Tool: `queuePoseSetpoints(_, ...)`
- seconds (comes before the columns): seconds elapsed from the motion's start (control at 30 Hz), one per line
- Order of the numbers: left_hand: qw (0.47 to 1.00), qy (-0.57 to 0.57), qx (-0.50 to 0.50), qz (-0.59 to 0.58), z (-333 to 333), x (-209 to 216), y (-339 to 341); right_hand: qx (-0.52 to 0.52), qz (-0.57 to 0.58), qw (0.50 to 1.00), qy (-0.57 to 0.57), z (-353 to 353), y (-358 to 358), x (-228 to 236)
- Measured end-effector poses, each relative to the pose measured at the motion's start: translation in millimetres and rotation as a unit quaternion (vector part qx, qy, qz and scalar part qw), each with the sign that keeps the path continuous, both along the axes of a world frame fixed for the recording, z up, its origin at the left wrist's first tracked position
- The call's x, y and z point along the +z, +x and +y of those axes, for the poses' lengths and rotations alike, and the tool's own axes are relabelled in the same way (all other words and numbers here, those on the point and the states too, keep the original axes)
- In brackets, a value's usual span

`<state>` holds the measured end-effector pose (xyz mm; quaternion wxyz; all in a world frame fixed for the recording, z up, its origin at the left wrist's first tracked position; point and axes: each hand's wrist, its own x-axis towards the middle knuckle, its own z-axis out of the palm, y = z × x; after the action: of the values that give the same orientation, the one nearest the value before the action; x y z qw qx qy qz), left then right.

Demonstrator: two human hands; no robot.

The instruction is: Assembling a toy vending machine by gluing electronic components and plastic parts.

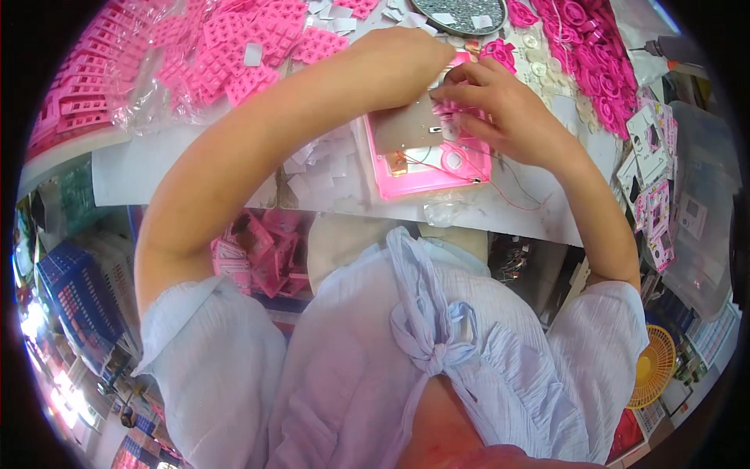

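Observation:
A pink plastic case (433, 186) lies open near the table's front edge. Inside it are a grey flat plate (402, 129), thin red wires and a round white part (452, 161). My left hand (418, 62) reaches over the case's far side with its back turned up, and its fingers are hidden. Over the right part of the case, my right hand (512, 113) has its fingers bent round a small pink plastic part (447, 109), partly covered by the fingers. Both hands are close together at the far edge of the plate.
Pink grid-like parts (234, 47) are heaped at the far left with clear plastic bags. A round tray (461, 30) holds small grey bits. Pink ring-shaped parts (598, 70) pile up at right, near a power driver (676, 48). Below the table stand more pink cases (273, 254).

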<state>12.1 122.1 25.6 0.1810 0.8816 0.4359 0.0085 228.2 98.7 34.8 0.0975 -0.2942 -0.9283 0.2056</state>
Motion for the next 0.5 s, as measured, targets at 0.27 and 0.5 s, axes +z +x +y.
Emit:
queuePoseSetpoints(0.27,0.944,-0.008,0.106,-0.313,-86.5,11.6,-17.9,-0.045,0.085,0.99,-0.106,-47.9,42.0,8.3)
queuePoseSetpoints(0.5,0.944,0.002,0.086,-0.32,-121.2,-7.6,2.7,-0.021,0.032,0.999,0.005,-65.5,35.2,2.7)
